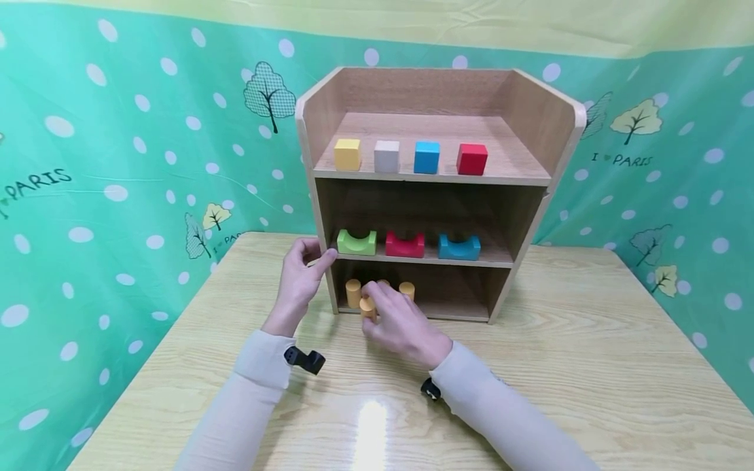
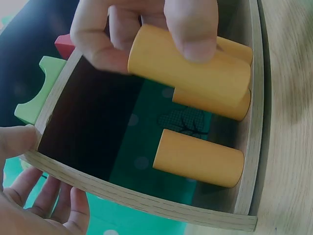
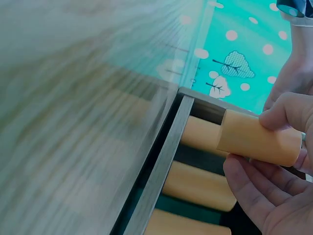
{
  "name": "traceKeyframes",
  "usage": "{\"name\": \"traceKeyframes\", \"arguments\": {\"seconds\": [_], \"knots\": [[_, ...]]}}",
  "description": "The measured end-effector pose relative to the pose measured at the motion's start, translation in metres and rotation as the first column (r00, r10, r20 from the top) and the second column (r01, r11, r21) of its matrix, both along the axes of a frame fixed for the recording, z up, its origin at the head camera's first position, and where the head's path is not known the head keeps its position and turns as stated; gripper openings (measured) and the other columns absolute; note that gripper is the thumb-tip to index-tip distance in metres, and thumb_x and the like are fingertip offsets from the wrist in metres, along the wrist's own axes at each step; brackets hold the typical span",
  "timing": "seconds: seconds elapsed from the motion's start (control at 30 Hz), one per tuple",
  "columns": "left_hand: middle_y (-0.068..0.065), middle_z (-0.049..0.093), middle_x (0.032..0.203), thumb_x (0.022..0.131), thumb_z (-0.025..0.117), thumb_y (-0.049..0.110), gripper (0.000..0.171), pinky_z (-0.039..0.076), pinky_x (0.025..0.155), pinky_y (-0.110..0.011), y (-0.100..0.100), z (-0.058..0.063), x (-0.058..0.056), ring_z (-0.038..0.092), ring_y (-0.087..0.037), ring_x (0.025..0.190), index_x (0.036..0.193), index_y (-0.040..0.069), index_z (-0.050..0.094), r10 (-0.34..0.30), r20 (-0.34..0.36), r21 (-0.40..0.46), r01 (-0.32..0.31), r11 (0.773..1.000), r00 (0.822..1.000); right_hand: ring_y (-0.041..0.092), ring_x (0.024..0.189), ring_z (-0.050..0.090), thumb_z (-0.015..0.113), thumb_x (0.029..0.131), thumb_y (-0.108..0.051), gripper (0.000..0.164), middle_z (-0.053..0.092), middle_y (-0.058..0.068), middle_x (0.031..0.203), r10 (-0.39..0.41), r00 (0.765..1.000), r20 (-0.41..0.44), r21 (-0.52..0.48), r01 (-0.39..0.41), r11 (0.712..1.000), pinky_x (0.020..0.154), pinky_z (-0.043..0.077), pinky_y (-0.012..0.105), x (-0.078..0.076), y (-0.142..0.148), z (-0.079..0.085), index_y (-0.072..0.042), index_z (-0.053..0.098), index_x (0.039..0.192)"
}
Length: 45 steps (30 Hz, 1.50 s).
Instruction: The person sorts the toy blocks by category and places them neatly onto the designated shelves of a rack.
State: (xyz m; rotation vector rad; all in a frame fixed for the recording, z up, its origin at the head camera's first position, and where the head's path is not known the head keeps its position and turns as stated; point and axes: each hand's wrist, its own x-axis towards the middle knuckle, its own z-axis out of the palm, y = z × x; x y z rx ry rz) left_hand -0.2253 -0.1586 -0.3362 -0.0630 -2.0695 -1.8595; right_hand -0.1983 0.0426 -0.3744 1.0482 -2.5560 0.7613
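My right hand (image 1: 405, 325) pinches a yellow-orange wooden cylinder (image 1: 368, 310) between thumb and fingers, just in front of the bottom level of a wooden shelf unit (image 1: 427, 90). In the left wrist view that cylinder (image 2: 188, 61) is tilted and partly covers the ones behind it. Three matching cylinders stand on the bottom board, among them one at the left (image 1: 353, 294) and one at the right (image 1: 407, 288); the middle one is mostly hidden by my right hand. My left hand (image 1: 298, 278) grips the unit's left side panel, thumb at its front edge, fingers along the outside.
On the middle level sit a green (image 1: 357, 244), a red (image 1: 404, 246) and a blue arch-shaped block (image 1: 459, 249). Above are yellow (image 1: 347, 156), white (image 1: 387, 157), blue (image 1: 427, 158) and red cubes (image 1: 472, 159). The unit stands on a wood-grain table (image 1: 589, 366) before a patterned green cloth (image 1: 147, 85).
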Motion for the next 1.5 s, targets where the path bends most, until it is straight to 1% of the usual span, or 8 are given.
{"name": "traceKeyframes", "arguments": {"seconds": [0.1, 0.33, 0.5, 0.7, 0.83, 1.1, 1.37, 1.5], "knots": [[-0.014, 0.056, 0.107, 0.087, 0.07, 0.013, 0.035, 0.043, 0.081, -0.026, 0.0, 0.0, 0.0, 0.052, -0.02, 0.099, 0.112, -0.004, 0.054, 0.0, 0.002, -0.003, 0.0, 1.0, 1.0, 0.007, 0.067, 0.052, 0.066, 0.079, -0.013, 0.036, 0.052, -0.003, 0.095, 0.001, 1.0, -0.021, -0.009, -0.001, 1.0, 0.06, 0.046, 0.019, 0.001, 0.006, 0.001, -0.014, 0.049, 0.112], [-0.013, 0.055, 0.108, 0.087, 0.069, 0.012, 0.034, 0.044, 0.081, -0.026, 0.0, 0.001, 0.0, 0.051, -0.021, 0.1, 0.112, -0.004, 0.053, -0.005, 0.004, -0.006, 0.005, 1.0, 1.0, 0.006, 0.066, 0.051, 0.066, 0.078, -0.012, 0.036, 0.049, -0.006, 0.088, -0.019, 0.999, -0.036, -0.028, 0.018, 0.999, 0.058, 0.046, 0.018, 0.001, 0.019, 0.002, -0.015, 0.049, 0.11], [-0.013, 0.055, 0.107, 0.087, 0.069, 0.012, 0.034, 0.044, 0.08, -0.025, 0.0, 0.001, 0.001, 0.052, -0.02, 0.1, 0.112, -0.004, 0.053, -0.007, 0.004, -0.003, 0.007, 1.0, 1.0, 0.009, 0.067, 0.053, 0.066, 0.078, -0.01, 0.035, 0.05, -0.005, 0.089, -0.027, 0.999, -0.047, -0.049, 0.024, 0.998, 0.059, 0.046, 0.018, 0.0, 0.027, 0.001, -0.015, 0.051, 0.109], [-0.013, 0.056, 0.107, 0.087, 0.069, 0.012, 0.035, 0.044, 0.08, -0.024, 0.0, 0.001, 0.001, 0.052, -0.02, 0.099, 0.112, -0.005, 0.052, -0.005, 0.003, -0.003, 0.005, 1.0, 1.0, 0.008, 0.065, 0.05, 0.067, 0.078, -0.01, 0.035, 0.05, -0.005, 0.089, -0.073, 0.995, -0.065, -0.054, 0.07, 0.996, 0.058, 0.045, 0.019, -0.003, 0.038, 0.001, -0.014, 0.05, 0.109], [-0.014, 0.055, 0.108, 0.087, 0.069, 0.014, 0.036, 0.044, 0.081, -0.024, 0.0, 0.001, 0.001, 0.051, -0.02, 0.1, 0.113, -0.004, 0.052, -0.005, 0.006, -0.007, 0.005, 1.0, 1.0, 0.008, 0.064, 0.05, 0.067, 0.077, -0.01, 0.035, 0.049, -0.004, 0.088, -0.094, 0.992, -0.083, -0.064, 0.089, 0.994, 0.058, 0.046, 0.02, -0.005, 0.044, 0.001, -0.013, 0.05, 0.108], [-0.012, 0.056, 0.107, 0.087, 0.07, 0.012, 0.034, 0.045, 0.081, -0.026, 0.0, 0.0, 0.001, 0.052, -0.02, 0.101, 0.112, -0.003, 0.053, -0.002, 0.001, -0.014, 0.002, 1.0, 1.0, 0.011, 0.067, 0.05, 0.068, 0.077, -0.01, 0.036, 0.051, -0.004, 0.091, -0.118, 0.99, -0.081, -0.09, 0.111, 0.99, 0.06, 0.046, 0.023, -0.009, 0.051, 0.003, -0.013, 0.051, 0.108], [-0.011, 0.056, 0.107, 0.087, 0.07, 0.013, 0.034, 0.045, 0.082, -0.028, 0.0, 0.0, 0.002, 0.051, -0.021, 0.101, 0.112, -0.002, 0.054, 0.003, 0.003, -0.018, -0.002, 1.0, 1.0, 0.013, 0.068, 0.05, 0.065, 0.077, -0.012, 0.034, 0.05, -0.003, 0.091, -0.133, 0.989, -0.063, -0.092, 0.127, 0.988, 0.061, 0.046, 0.025, -0.011, 0.059, 0.007, -0.015, 0.049, 0.106], [-0.011, 0.055, 0.108, 0.087, 0.069, 0.014, 0.035, 0.045, 0.082, -0.027, -0.001, 0.001, 0.002, 0.051, -0.022, 0.102, 0.113, -0.003, 0.053, 0.0, 0.012, -0.025, 0.0, 1.0, 1.0, 0.015, 0.072, 0.051, 0.064, 0.076, -0.013, 0.034, 0.052, -0.002, 0.093, -0.159, 0.986, -0.048, -0.091, 0.154, 0.984, 0.064, 0.047, 0.026, -0.012, 0.064, 0.008, -0.015, 0.049, 0.106]]}}
